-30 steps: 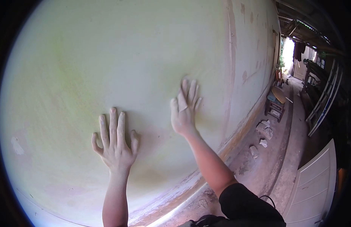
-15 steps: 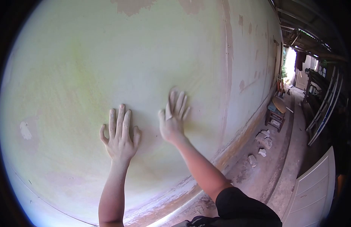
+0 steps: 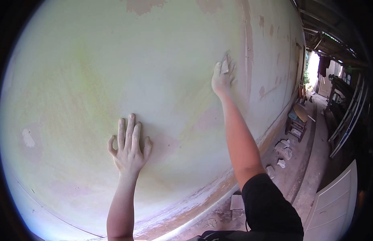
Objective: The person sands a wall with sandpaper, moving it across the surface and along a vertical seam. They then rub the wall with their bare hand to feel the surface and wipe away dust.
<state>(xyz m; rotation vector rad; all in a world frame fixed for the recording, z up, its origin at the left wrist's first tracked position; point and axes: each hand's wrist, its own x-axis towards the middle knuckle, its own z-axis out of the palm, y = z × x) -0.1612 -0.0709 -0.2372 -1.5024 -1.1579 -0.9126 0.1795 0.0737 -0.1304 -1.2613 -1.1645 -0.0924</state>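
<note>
A pale green wall (image 3: 162, 92) with dusty, uneven patches fills most of the view. My left hand (image 3: 131, 154) lies flat on it left of centre, dusty, fingers pointing up and spread, holding nothing. Higher and further right, my right hand (image 3: 221, 80) presses against the wall with the arm stretched out. A small pale folded piece (image 3: 225, 66), perhaps sandpaper, shows between its thumb and fingers; the rest of it is hidden under the hand.
To the right runs a narrow passage floor (image 3: 305, 160) with white broken chunks (image 3: 283, 149). A small stool-like stand (image 3: 295, 127) is against the wall further along. A ladder (image 3: 349, 114) leans at the far right, above a pale panel (image 3: 333, 203).
My right hand has moved up and to the right across the wall with the pale piece, and its arm is straighter. My left hand stays on the wall; the view has shifted slightly.
</note>
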